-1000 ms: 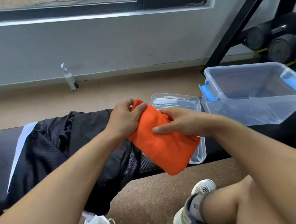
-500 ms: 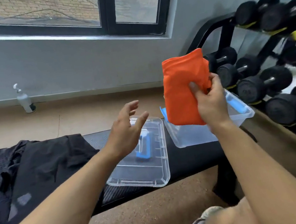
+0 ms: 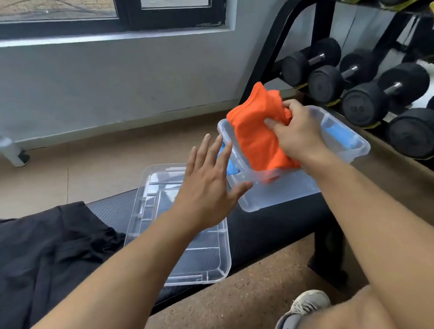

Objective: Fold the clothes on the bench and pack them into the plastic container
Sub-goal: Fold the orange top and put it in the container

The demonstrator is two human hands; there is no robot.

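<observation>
The right hand [image 3: 298, 133] grips the folded orange garment [image 3: 257, 137], thumb pressed into its front and fingers curled round the back, and holds it partly inside the plastic container [image 3: 351, 146] — the lower end is already below the rim, the top still bunched above it. The left hand [image 3: 209, 186] holds nothing; its fingers are spread wide and straight, hovering just beside the container's near-left corner, above the clear lid [image 3: 192, 261] that lies flat on the bench [image 3: 268, 229].

The packing step is in hand for this first piece. The next move likely calls for lowering the bundle flat onto the container floor and letting go without the folds springing open — the free hand could steady the wall. Dark clothes [image 3: 37, 257] lie unfolded toward the bench's left end, so most of the task remains.
</observation>
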